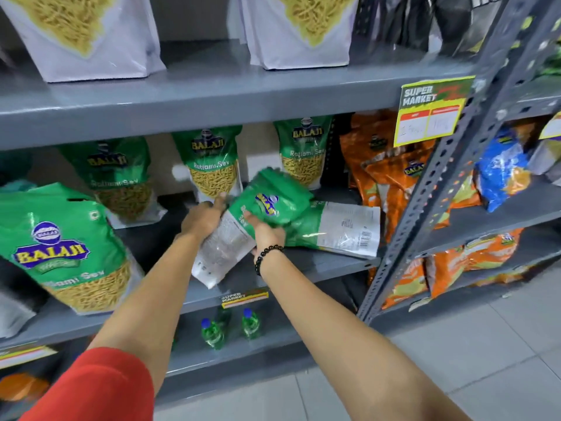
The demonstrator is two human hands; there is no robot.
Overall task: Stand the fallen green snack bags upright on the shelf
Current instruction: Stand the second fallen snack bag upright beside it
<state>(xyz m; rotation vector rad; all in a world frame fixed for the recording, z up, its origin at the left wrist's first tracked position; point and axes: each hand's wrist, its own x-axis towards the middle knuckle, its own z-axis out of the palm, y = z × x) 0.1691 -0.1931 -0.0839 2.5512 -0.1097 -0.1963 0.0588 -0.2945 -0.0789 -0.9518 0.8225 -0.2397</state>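
Observation:
Both hands hold one green snack bag (267,199) tilted above the grey shelf (318,262); its white lower end hangs past the shelf's front edge. My left hand (205,218) grips its left side and my right hand (267,233), with a black bead bracelet, grips it from below. A second green bag (337,229) lies flat on its face just to the right, barcode side up. Further green bags stand upright: a big near one (69,247) at left and three behind (121,177), (212,165), (303,153).
Orange snack bags (382,171) stand right of the lying bag, beside the slotted shelf post (425,189). White bags (291,28) sit on the shelf above. Green bottles (230,328) stand on the shelf below. A yellow price tag (431,110) hangs at upper right.

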